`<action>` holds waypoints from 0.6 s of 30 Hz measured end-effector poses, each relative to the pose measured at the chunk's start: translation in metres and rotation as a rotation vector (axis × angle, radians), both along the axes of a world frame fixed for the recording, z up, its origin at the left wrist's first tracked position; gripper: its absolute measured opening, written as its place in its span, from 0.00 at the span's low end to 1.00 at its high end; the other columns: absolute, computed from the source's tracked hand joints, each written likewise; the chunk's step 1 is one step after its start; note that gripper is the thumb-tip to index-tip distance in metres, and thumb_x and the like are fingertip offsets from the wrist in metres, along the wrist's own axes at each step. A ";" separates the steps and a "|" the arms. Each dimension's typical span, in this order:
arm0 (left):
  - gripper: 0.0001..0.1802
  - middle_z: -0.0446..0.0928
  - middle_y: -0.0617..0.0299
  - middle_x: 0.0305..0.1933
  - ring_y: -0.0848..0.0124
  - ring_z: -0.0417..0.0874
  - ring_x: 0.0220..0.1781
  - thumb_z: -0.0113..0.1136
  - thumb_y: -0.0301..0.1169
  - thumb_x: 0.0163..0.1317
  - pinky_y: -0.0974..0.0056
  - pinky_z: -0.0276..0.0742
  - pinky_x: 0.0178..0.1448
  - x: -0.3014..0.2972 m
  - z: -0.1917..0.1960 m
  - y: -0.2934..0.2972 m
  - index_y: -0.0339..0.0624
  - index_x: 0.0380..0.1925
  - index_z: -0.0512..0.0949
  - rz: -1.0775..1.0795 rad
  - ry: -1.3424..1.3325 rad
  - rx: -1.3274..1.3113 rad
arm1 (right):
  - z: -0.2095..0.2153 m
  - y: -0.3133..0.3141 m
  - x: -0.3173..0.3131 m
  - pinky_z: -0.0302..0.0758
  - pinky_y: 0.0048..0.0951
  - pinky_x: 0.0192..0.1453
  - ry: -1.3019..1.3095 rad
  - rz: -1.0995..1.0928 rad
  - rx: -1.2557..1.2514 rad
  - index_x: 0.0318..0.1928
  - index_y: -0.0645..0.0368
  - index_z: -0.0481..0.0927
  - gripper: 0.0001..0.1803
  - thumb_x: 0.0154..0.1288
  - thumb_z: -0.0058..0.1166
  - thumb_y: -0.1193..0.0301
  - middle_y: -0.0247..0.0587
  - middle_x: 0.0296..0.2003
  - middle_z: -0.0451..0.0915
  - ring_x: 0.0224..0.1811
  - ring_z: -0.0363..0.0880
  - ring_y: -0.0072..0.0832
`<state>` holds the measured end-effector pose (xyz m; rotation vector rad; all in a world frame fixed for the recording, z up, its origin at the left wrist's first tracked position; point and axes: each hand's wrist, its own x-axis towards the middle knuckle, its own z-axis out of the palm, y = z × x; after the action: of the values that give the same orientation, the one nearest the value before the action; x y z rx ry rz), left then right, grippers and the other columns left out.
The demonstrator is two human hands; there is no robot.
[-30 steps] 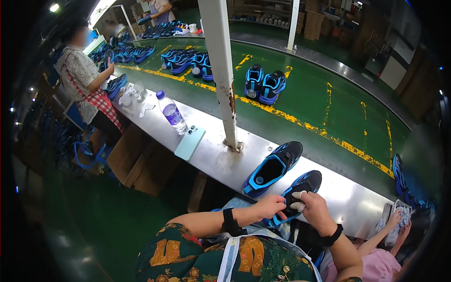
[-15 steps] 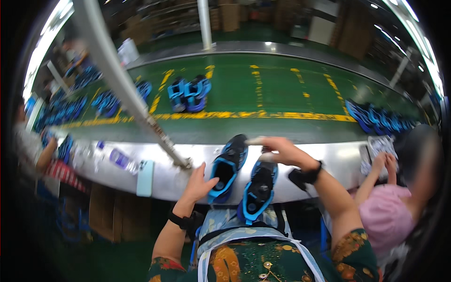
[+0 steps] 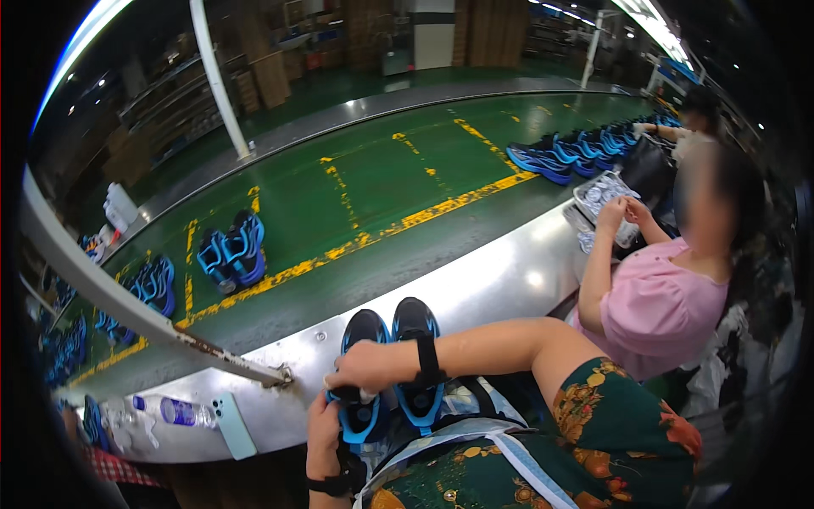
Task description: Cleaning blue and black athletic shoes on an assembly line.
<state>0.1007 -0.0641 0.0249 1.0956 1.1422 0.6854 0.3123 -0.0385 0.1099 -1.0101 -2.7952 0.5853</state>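
The pair of black-and-blue shoes [image 3: 392, 365] lies on the near edge of the steel bench [image 3: 509, 280]. My right hand [image 3: 366, 366] closes over the left shoe's heel (fingers curled), while my left hand [image 3: 323, 424] grips it from beneath.

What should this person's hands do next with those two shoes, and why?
Probably lift the left shoe clear of the metal ledge. The right hand already lies across it, the left hand grips its near end from below, and the other shoe lies untouched beside it. Whether a cloth is pinched under the right hand cannot be told.
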 end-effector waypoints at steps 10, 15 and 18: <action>0.11 0.76 0.59 0.30 0.71 0.74 0.29 0.61 0.31 0.65 0.66 0.71 0.36 0.003 0.021 -0.038 0.31 0.35 0.77 0.104 0.443 0.536 | 0.002 0.001 0.008 0.76 0.44 0.34 -0.110 0.120 -0.022 0.46 0.52 0.79 0.20 0.49 0.62 0.72 0.47 0.30 0.81 0.35 0.83 0.48; 0.14 0.80 0.54 0.32 0.73 0.74 0.24 0.58 0.34 0.68 0.70 0.69 0.28 0.007 0.060 -0.047 0.30 0.36 0.78 -0.013 0.207 0.202 | 0.003 -0.004 0.017 0.76 0.45 0.35 -0.079 0.042 -0.064 0.42 0.52 0.81 0.20 0.43 0.64 0.71 0.45 0.28 0.82 0.35 0.83 0.47; 0.17 0.83 0.48 0.37 0.75 0.75 0.19 0.55 0.37 0.69 0.73 0.62 0.18 0.021 0.069 -0.027 0.29 0.38 0.78 -0.169 0.055 -0.184 | 0.006 -0.003 0.012 0.78 0.43 0.43 -0.158 0.013 -0.096 0.47 0.47 0.84 0.28 0.37 0.69 0.69 0.45 0.35 0.85 0.42 0.84 0.45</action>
<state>0.1215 -0.0914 0.0940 1.0453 1.1217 0.4124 0.3245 -0.0416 0.1163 -1.1028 -2.9377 0.6747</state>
